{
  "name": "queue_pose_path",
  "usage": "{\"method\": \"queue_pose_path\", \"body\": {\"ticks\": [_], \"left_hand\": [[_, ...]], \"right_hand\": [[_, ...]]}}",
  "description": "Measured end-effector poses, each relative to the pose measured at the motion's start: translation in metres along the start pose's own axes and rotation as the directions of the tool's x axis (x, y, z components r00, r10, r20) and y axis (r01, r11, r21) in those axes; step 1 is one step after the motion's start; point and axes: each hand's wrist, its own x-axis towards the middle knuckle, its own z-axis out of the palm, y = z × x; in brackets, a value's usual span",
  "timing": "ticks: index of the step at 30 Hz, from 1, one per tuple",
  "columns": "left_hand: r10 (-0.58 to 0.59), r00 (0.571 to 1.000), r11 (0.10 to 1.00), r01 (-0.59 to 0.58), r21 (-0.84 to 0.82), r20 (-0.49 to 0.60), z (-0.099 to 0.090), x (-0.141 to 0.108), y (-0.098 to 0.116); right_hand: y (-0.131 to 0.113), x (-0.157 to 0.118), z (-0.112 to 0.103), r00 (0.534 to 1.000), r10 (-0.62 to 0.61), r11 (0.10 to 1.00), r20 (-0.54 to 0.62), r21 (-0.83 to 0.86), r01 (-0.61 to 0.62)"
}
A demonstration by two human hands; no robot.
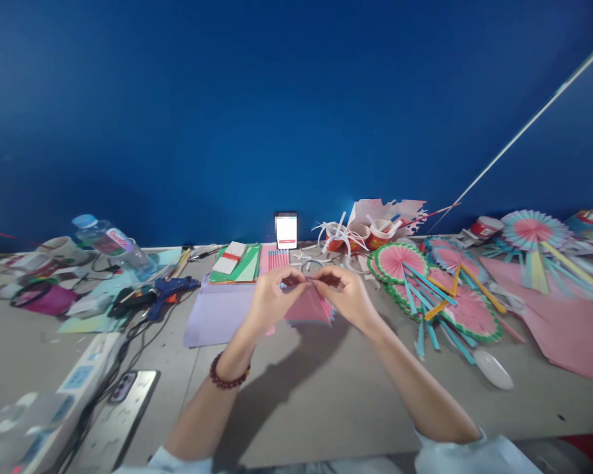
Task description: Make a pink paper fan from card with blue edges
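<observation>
My left hand [276,296] and my right hand [343,293] meet near the middle of the table, their fingertips pinched together at the top of a pink folded paper [306,311]. The paper hangs below the fingers and spreads at its lower right into pleats with bluish edges. What exactly the fingertips grip at the top is too small to make out. Behind my left hand lies a lilac sheet [214,316], and pink-and-blue sticks or strips [278,259] show just beyond the fingers.
Right of my hands lie watermelon-coloured paper fans [468,309], a white spoon-like piece [493,370] and pink sheets [567,329]. A lit phone [286,230] stands against the blue wall. On the left are a glue gun [170,293], a bottle [111,240], a power strip [86,375] and another phone [123,415].
</observation>
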Motion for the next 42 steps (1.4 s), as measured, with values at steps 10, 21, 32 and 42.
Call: {"method": "queue_pose_path", "body": {"ticks": [10,21,32,42], "left_hand": [[-0.027,0.999,0.999,0.028,-0.03,0.039,-0.002,0.0,0.001],[-0.024,0.999,1.0,0.024,-0.007,-0.022,-0.001,0.0,0.003],[-0.224,0.946,0.918,0.285,-0.277,0.233,-0.015,0.005,-0.001],[-0.132,0.989,0.968,0.142,-0.208,0.06,-0.004,0.001,0.008]], "right_hand": [[-0.013,-0.001,-0.003,0.992,-0.109,0.989,0.065,-0.09,0.115],[-0.005,0.0,-0.005,0.996,-0.013,1.0,0.093,0.01,0.012],[0.002,0.002,-0.009,0.996,0.061,0.998,0.07,0.019,-0.062],[-0.002,0.002,-0.006,0.99,0.076,0.981,0.122,0.169,-0.096]]}}
